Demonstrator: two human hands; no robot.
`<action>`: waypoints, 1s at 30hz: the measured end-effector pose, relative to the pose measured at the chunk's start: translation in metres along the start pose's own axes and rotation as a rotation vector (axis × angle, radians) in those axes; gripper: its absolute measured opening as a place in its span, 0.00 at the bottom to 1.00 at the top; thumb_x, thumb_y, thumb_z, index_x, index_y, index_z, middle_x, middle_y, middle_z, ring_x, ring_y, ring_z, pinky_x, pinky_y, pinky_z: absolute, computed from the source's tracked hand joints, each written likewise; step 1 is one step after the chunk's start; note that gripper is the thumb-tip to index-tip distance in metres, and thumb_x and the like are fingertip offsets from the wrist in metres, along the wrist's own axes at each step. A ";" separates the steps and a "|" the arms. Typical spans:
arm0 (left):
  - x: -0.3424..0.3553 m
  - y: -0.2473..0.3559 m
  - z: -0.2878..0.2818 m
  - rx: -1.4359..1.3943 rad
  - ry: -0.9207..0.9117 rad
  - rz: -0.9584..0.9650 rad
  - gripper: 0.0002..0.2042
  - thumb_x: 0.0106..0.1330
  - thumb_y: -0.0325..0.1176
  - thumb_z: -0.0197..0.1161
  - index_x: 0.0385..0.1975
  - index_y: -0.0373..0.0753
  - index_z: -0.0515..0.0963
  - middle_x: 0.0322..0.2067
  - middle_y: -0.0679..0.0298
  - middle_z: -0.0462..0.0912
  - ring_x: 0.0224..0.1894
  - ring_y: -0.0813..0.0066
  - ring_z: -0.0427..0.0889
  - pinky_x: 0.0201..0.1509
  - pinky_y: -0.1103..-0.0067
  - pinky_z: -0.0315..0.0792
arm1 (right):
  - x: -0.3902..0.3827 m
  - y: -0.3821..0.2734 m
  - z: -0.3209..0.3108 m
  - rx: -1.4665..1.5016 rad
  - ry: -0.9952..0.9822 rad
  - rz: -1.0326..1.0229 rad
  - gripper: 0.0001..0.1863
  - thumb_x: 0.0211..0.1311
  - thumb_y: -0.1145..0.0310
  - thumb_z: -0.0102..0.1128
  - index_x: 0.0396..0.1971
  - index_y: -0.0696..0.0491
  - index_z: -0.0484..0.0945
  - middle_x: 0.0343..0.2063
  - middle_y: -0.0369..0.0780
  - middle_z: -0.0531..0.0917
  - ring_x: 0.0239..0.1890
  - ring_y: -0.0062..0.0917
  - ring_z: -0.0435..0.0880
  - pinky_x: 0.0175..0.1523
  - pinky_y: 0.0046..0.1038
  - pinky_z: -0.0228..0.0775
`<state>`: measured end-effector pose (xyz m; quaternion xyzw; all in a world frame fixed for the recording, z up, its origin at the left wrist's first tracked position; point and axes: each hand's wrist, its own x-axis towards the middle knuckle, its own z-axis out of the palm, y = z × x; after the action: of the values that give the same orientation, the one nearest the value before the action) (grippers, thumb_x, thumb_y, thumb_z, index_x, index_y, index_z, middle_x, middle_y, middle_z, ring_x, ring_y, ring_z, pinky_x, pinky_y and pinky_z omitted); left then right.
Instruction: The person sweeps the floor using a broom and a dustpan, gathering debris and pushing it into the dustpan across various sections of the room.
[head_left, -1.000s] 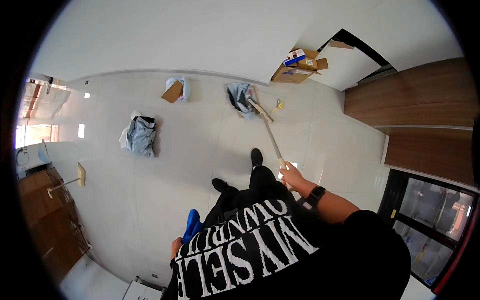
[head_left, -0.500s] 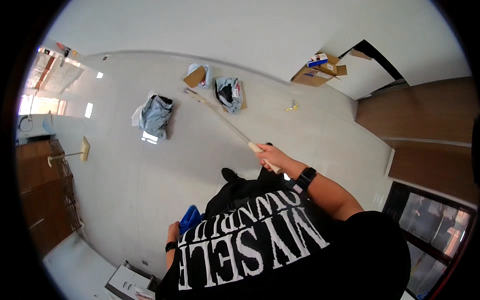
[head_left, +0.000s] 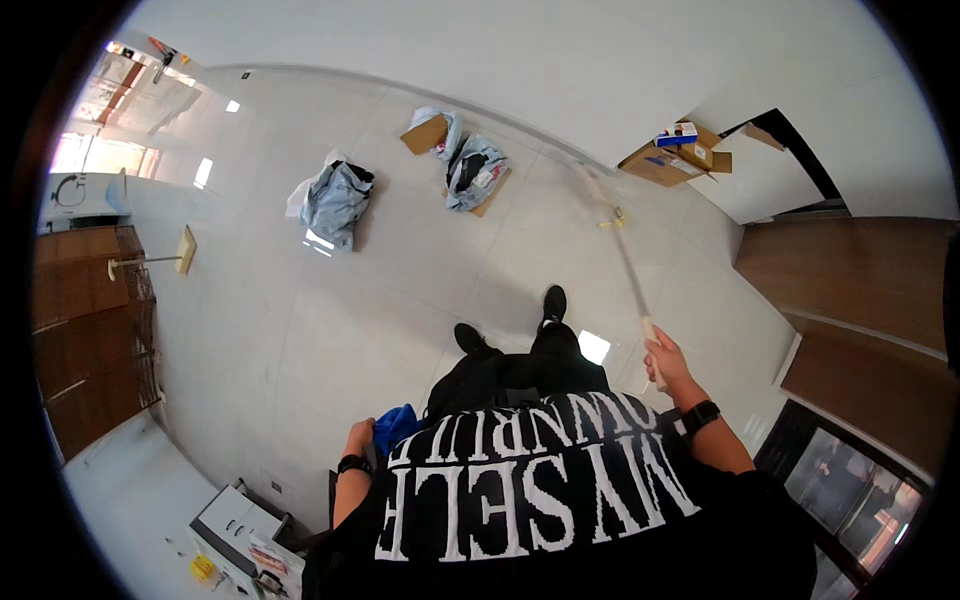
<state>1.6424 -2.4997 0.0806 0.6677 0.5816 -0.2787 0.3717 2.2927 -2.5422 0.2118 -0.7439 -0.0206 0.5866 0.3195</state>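
My right hand (head_left: 668, 362) is closed round the pale handle of a long, thin pole (head_left: 631, 270), held out ahead of me to the right. The pole's far end is blurred, so its kind does not show. It reaches past a small yellow-and-white thing (head_left: 606, 223) on the floor; I cannot tell whether they touch. Low at my left side, my left hand (head_left: 362, 437) grips a crumpled blue thing (head_left: 395, 427), bag-like or cloth-like, partly hidden by my shirt.
Grey plastic bags (head_left: 338, 203) lie on the tiled floor, with another open bag (head_left: 476, 174) beside a cardboard piece (head_left: 424, 135). A cardboard box (head_left: 662, 164) stands by the wall at far right. Brown cabinets (head_left: 90, 285) line the left, and a brown panel (head_left: 830, 255) the right.
My right hand has swung the pole rightward, from near the bags to the yellow-and-white thing. My view has shifted, showing both shoes more fully. My left hand still holds the blue thing.
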 end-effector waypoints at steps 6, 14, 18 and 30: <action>0.003 0.031 -0.024 -0.014 0.065 0.047 0.08 0.53 0.31 0.46 0.26 0.36 0.72 0.26 0.48 0.76 0.32 0.50 0.75 0.34 0.67 0.69 | 0.054 0.003 -0.055 0.163 0.128 0.104 0.05 0.55 0.67 0.46 0.30 0.51 0.66 0.12 0.32 0.66 0.11 0.16 0.65 0.13 0.20 0.58; -0.007 0.032 -0.014 -0.119 0.124 0.009 0.08 0.52 0.32 0.47 0.24 0.36 0.73 0.24 0.48 0.76 0.30 0.51 0.75 0.33 0.67 0.68 | 0.065 -0.038 0.090 -0.045 -0.268 0.056 0.10 0.56 0.65 0.45 0.38 0.50 0.66 0.13 0.31 0.67 0.10 0.14 0.63 0.14 0.18 0.59; -0.019 0.032 -0.017 -0.120 0.121 -0.012 0.08 0.51 0.30 0.48 0.24 0.35 0.74 0.25 0.47 0.76 0.30 0.51 0.76 0.34 0.68 0.69 | 0.061 -0.066 0.163 0.016 -0.469 0.048 0.22 0.56 0.65 0.46 0.52 0.51 0.60 0.15 0.31 0.67 0.12 0.14 0.64 0.15 0.16 0.57; -0.069 -0.049 0.078 -0.181 0.112 -0.148 0.10 0.54 0.33 0.47 0.27 0.37 0.74 0.29 0.46 0.76 0.34 0.49 0.75 0.35 0.64 0.68 | 0.008 -0.094 0.217 -0.447 -0.557 -0.179 0.26 0.56 0.67 0.47 0.56 0.49 0.56 0.15 0.31 0.67 0.11 0.12 0.63 0.14 0.14 0.56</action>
<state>1.5871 -2.6006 0.0833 0.6014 0.6718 -0.2141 0.3757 2.1355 -2.3666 0.2280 -0.6025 -0.2992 0.7173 0.1813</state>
